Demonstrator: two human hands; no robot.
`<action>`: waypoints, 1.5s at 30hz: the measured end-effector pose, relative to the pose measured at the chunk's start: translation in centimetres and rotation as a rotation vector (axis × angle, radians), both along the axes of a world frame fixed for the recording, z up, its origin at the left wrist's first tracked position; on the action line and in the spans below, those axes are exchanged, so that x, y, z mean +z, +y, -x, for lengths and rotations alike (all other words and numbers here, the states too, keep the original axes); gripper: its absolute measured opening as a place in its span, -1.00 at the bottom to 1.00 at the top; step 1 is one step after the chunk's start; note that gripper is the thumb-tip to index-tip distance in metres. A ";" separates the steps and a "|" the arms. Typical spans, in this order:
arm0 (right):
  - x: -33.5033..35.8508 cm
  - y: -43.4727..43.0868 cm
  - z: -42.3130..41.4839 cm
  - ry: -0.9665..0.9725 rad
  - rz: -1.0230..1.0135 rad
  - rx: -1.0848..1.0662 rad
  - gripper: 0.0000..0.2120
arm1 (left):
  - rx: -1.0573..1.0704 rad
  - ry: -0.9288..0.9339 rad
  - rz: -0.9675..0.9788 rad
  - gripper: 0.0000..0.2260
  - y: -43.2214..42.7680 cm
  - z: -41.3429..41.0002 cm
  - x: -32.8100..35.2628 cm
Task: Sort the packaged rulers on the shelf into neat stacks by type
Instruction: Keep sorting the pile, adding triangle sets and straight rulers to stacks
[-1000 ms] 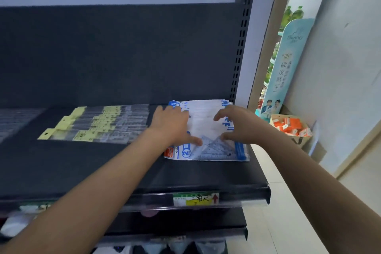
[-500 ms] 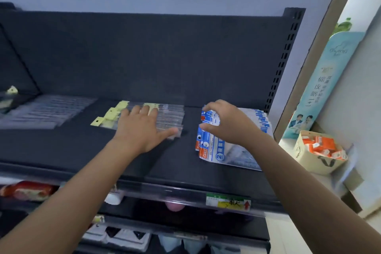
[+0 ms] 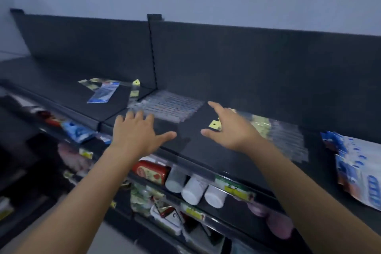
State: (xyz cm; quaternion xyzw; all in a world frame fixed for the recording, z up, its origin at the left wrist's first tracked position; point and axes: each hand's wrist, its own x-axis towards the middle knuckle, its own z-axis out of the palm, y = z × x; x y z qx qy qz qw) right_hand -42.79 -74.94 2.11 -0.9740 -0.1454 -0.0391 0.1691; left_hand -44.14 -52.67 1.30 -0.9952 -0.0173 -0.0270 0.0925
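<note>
Over the black metal shelf [image 3: 198, 150], the left hand [image 3: 136, 134] and right hand [image 3: 231, 130] hover spread-fingered, holding nothing. Clear plastic ruler packets [image 3: 169, 107] lie at twelve o'clock of the left hand, and yellow-tagged clear packets [image 3: 284, 138] at three o'clock of the right.

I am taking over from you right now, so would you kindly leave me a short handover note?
Left hand: open, empty, over the front of the shelf.
Right hand: open, empty, over the tag end of the yellow-tagged rulers.
Done, it seems: clear ruler packs, yellow-tagged rulers and blue-and-white packs lie in separate piles.
Left: the loose mixed packs on the left shelf section look unsorted.
</note>
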 end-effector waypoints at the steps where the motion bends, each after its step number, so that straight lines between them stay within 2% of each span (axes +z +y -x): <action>1: -0.1 2.3 -0.5 0.002 0.009 0.022 -0.24 | 0.027 0.009 -0.004 -0.11 2.4 0.1 -0.2; 9: -1.3 17.6 -3.7 0.032 -0.041 0.216 -0.30 | 0.224 -0.019 0.049 -0.17 17.8 0.6 -2.4; 16: -3.0 25.7 -8.1 0.088 -0.071 0.273 -0.32 | 0.300 0.010 0.023 -0.19 25.3 -1.8 -4.3; 20: -3.7 29.9 -12.1 0.094 -0.101 0.278 -0.35 | 0.316 0.010 0.000 -0.11 29.0 -5.1 -4.6; 22: -3.9 32.0 -14.5 0.092 -0.106 0.260 -0.37 | 0.314 0.007 -0.006 -0.15 30.9 -7.3 -4.7; 30: -3.1 39.6 -24.9 0.153 -0.150 0.182 -0.39 | 0.214 0.047 -0.052 -0.24 37.0 -18.6 -2.4; 40: -4.2 42.8 -33.4 0.209 -0.016 0.009 -0.38 | 0.020 0.077 0.022 -0.29 41.3 -32.0 -3.3; 45: -4.2 43.8 -36.2 0.126 -0.165 -0.102 -0.54 | -0.149 0.056 0.088 -0.33 42.4 -39.0 -3.9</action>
